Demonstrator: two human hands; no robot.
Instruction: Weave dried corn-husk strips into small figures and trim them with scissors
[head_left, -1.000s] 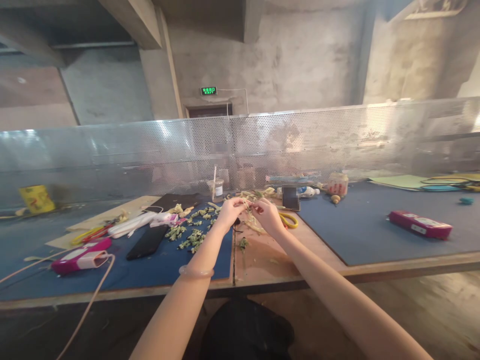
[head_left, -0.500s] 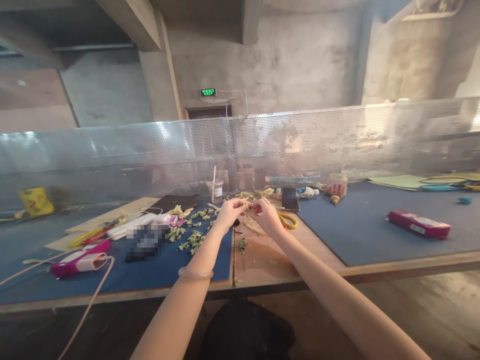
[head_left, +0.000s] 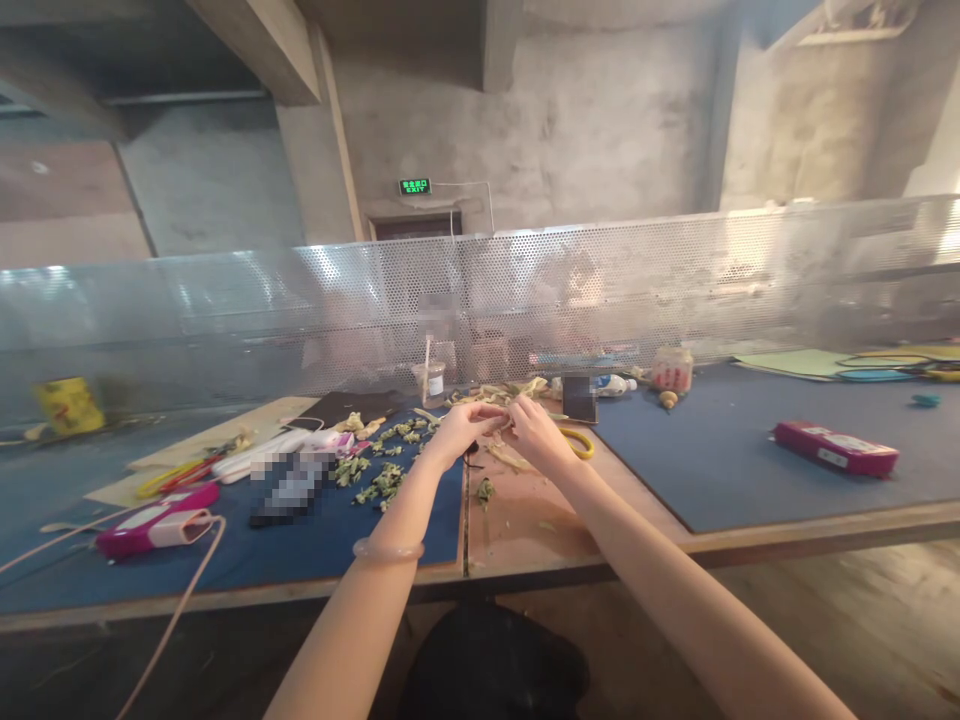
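My left hand [head_left: 466,432] and my right hand [head_left: 531,432] meet above the brown board [head_left: 525,520] near the middle of the table. The fingers of both are pinched together at one spot, and whatever sits between them is too small and covered to make out. Small crumpled green pieces [head_left: 386,483] lie in a scatter on the blue mat left of my hands. One more green piece [head_left: 485,490] rests on the brown board below them. Behind my fingers are pale yellowish strips [head_left: 517,390]. Yellow-handled scissors [head_left: 579,443] lie partly hidden by my right hand.
A cup with a straw [head_left: 431,383], a dark phone-like slab [head_left: 580,398], a bottle [head_left: 616,384] and a jar [head_left: 672,370] stand along the back before a perforated metal screen [head_left: 675,270]. Magenta boxes lie right [head_left: 836,447] and left [head_left: 157,520], the left one beside a cable [head_left: 184,595].
My hands have come slightly closer together, and the pale bit seen between the fingertips before is now covered. The view has shifted very slightly.
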